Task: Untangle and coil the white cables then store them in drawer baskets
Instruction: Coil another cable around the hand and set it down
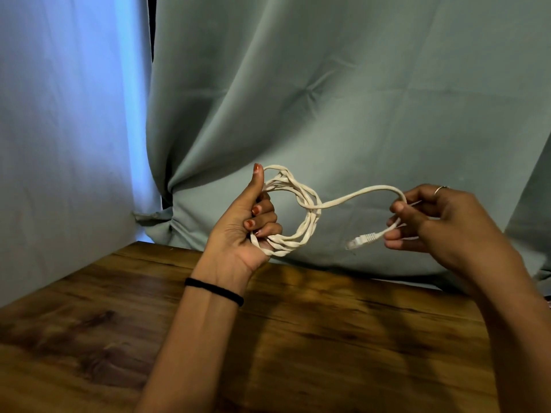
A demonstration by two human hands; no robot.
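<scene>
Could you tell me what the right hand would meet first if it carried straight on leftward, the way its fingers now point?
Most likely the white cable coil held in the left hand; the right hand already pinches its loose end, though depth is uncertain.

Left hand up above the wooden table, fingers curled round a white cable wound into several loops, thumb straight up alongside the top of the coil. Black hair tie on the left wrist. Free tail leaves the coil at its right side, arcs up and over to the right hand, which pinches it between thumb and fingers where it bends back. The tail's end hangs down-left from that hand, clear plug in the air between the two hands, touching nothing. Ring on a right finger. Grey-green curtain behind, a paler blue-lit one at left.
</scene>
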